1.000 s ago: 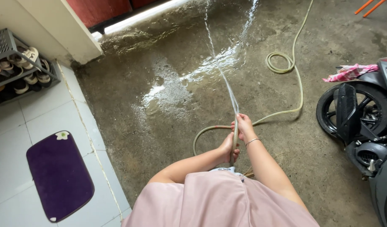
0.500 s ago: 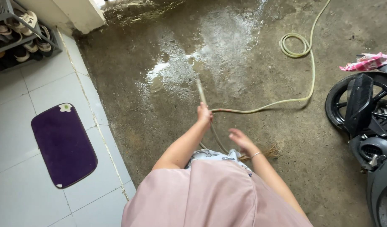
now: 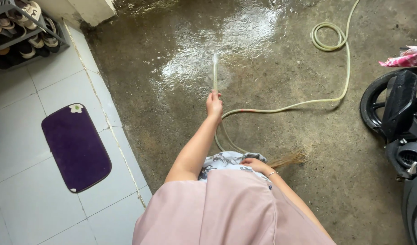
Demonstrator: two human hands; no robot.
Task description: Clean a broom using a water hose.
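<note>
My left hand (image 3: 214, 103) is stretched forward and shut on the end of a pale green hose (image 3: 285, 108), whose tip points up and away over the wet concrete floor (image 3: 208, 59). The hose loops back by my legs, runs right, then up to a small coil (image 3: 328, 38). Close to my body, my right hand (image 3: 254, 164) with a thin bracelet is curled on the base of a straw broom (image 3: 290, 159). Its bristles fan out to the right on the floor. A pink garment covers the lower part of the view.
A dark motorcycle (image 3: 399, 113) stands at the right edge with a pink cloth (image 3: 408, 56) on it. White tiles (image 3: 36, 204) at left carry a purple mat (image 3: 76, 145). A shoe rack (image 3: 22, 31) sits at top left beside a pale wall corner (image 3: 97, 9).
Both hands held the spraying hose a second ago. My right hand let go and dropped to the broom, while my left hand carried the hose end forward. The view tilted down.
</note>
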